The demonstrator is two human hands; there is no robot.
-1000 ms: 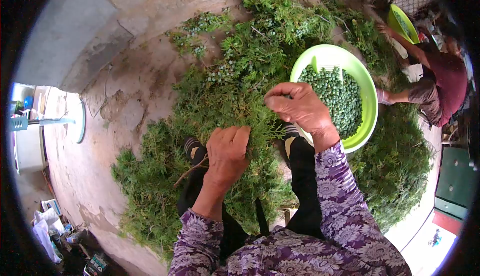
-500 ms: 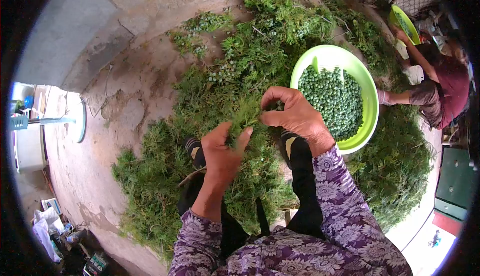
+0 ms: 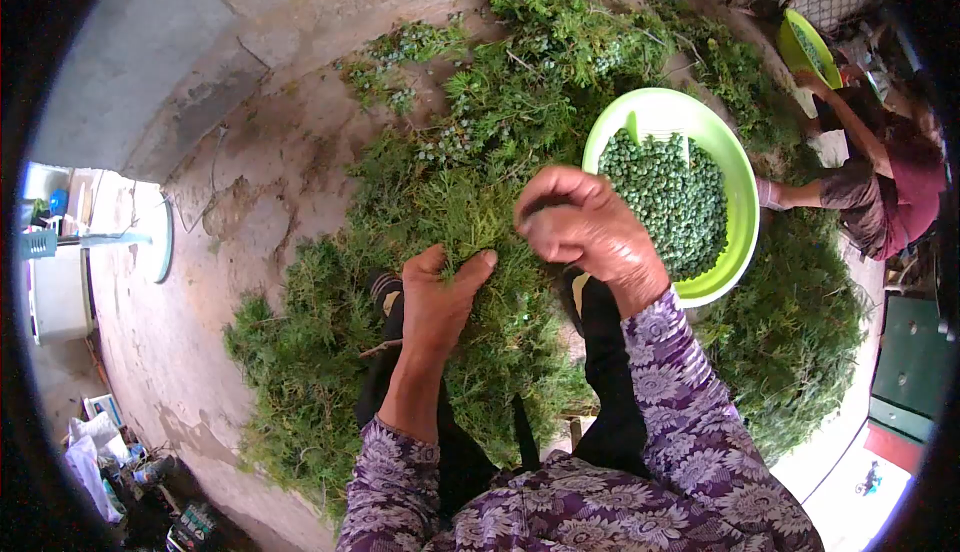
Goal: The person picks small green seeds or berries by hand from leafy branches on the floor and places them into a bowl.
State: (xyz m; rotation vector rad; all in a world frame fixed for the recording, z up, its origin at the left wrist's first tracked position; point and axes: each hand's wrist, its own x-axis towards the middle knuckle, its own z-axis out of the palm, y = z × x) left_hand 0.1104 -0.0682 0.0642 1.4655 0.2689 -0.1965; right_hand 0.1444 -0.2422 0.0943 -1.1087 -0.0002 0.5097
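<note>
Bare, stained concrete floor (image 3: pixel 230 352) carries a wide spread of green branches (image 3: pixel 290 392). Reaching forward from the lower edge, the left hand (image 3: pixel 437 307) has its thumb and fingers closed on a leafy sprig (image 3: pixel 465 237), knuckles outward, above the branches. Bent inward at the wrist, the right hand (image 3: pixel 590 232) curls its fingers toward the thumb; whether it grips anything, I cannot tell. Just beside it, the light green basin (image 3: pixel 742 197) holds small green berries (image 3: pixel 672 202). Another person (image 3: pixel 905 182) sits at far right, near a second basin (image 3: pixel 797 56).
</note>
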